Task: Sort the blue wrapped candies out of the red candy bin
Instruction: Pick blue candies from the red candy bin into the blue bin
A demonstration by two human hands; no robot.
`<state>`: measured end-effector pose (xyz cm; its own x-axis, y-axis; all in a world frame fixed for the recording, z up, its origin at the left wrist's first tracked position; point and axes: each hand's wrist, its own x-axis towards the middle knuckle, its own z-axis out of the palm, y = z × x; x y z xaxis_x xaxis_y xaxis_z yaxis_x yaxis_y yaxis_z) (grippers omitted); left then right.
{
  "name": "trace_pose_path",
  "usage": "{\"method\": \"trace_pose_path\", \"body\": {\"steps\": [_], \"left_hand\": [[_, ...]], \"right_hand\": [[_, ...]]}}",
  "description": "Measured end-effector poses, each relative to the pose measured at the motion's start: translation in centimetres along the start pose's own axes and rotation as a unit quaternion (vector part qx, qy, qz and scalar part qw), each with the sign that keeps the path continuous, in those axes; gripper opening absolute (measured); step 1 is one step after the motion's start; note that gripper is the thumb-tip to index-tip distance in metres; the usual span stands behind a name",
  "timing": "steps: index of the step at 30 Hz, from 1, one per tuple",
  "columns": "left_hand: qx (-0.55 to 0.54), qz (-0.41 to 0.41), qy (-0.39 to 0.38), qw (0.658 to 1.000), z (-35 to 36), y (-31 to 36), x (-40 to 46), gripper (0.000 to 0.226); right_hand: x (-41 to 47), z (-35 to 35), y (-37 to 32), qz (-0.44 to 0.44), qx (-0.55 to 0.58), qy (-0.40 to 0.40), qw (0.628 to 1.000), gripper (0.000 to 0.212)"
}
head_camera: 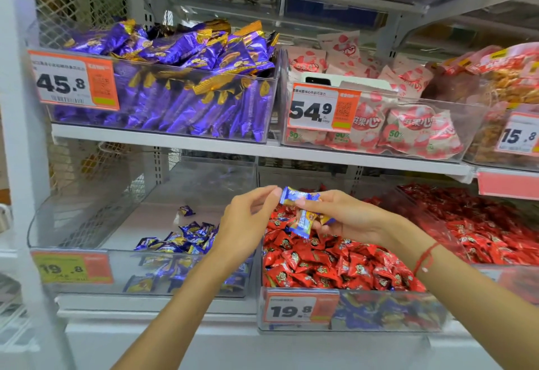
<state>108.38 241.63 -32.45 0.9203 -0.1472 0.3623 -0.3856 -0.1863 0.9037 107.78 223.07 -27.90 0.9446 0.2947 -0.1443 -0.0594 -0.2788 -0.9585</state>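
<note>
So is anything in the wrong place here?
Yes. Blue wrapped candies show through the front wall of the red candy bin, under the red ones. The right hand holds a few more blue ones; the left hand pinches one.

My hands meet above the divide between two near bins: my left hand (pixel 248 221) over the left bin (pixel 87 270), my right hand (pixel 344 215) over the right bin (pixel 379 311). A shelf (pixel 163 136) of more bins sits farther back, above.

Blue-and-gold foil-wrapped candies (pixel 300 208); glossy red wrapped candies with small printed faces (pixel 335 264); purple foil packets edged in gold (pixel 186 78); pale pink pouches printed with red fruit (pixel 408 127); orange-and-white paper price tags with black digits (pixel 300 307); thin red string bracelet (pixel 425 257).
</note>
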Motion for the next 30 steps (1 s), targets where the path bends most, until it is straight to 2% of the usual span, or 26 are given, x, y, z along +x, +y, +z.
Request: {"method": "trace_pose_path", "body": {"steps": [5, 9, 12, 15, 17, 20, 22, 24, 26, 29, 30], "left_hand": [[0.018, -0.002, 0.016, 1.0, 0.3, -0.2, 0.1, 0.017], [-0.033, -0.011, 0.039, 0.999, -0.3, -0.1, 0.1, 0.007], [-0.05, -0.022, 0.103, 0.993, -2.0, -0.2, 0.0, 0.008], [0.08, -0.047, 0.212, 0.973, -4.7, -1.1, -0.4, 0.008], [0.15, -0.062, 0.242, 0.956, -6.3, -1.6, -0.6, 0.009], [0.188, -0.1, 0.212, 0.954, -7.9, -2.7, -0.1, 0.012], [0.199, -0.116, 0.173, 0.957, -8.4, -3.4, 0.3, 0.022], [0.206, -0.114, 0.156, 0.959, -8.6, -3.6, 0.5, 0.02], [0.189, -0.098, 0.146, 0.966, -8.3, -3.2, 0.6, 0.013], [0.176, -0.059, 0.12, 0.975, -6.6, -2.5, 0.2, 0.012], [0.175, -0.049, 0.1, 0.978, -5.7, -2.5, 0.0, 0.018]], "right_hand": [[-0.3, 0.3, 0.2, 0.006, -0.04, -0.002, 0.999, 0.027], [-0.2, -0.2, 0.5, -0.002, -0.018, 0.006, 1.0, 0.03], [0.6, -0.1, 0.4, -0.008, 0.033, 0.05, 0.998, 0.018], [2.3, 1.8, -0.3, -0.045, 0.029, 0.068, 0.996, 0.006], [3.8, 3.9, -1.0, -0.091, -0.015, 0.065, 0.994, 0.005], [6.0, 6.8, -2.2, -0.155, -0.111, 0.076, 0.979, 0.022], [6.9, 7.6, -2.9, -0.146, -0.191, 0.021, 0.97, 0.049], [7.4, 7.5, -3.1, -0.111, -0.267, -0.034, 0.957, 0.068], [7.2, 6.4, -2.6, -0.117, -0.281, -0.025, 0.952, 0.065], [6.6, 3.7, -1.2, -0.153, -0.237, 0.091, 0.955, 0.042], [6.4, 2.7, -0.6, -0.151, -0.245, 0.137, 0.948, 0.038]]}}
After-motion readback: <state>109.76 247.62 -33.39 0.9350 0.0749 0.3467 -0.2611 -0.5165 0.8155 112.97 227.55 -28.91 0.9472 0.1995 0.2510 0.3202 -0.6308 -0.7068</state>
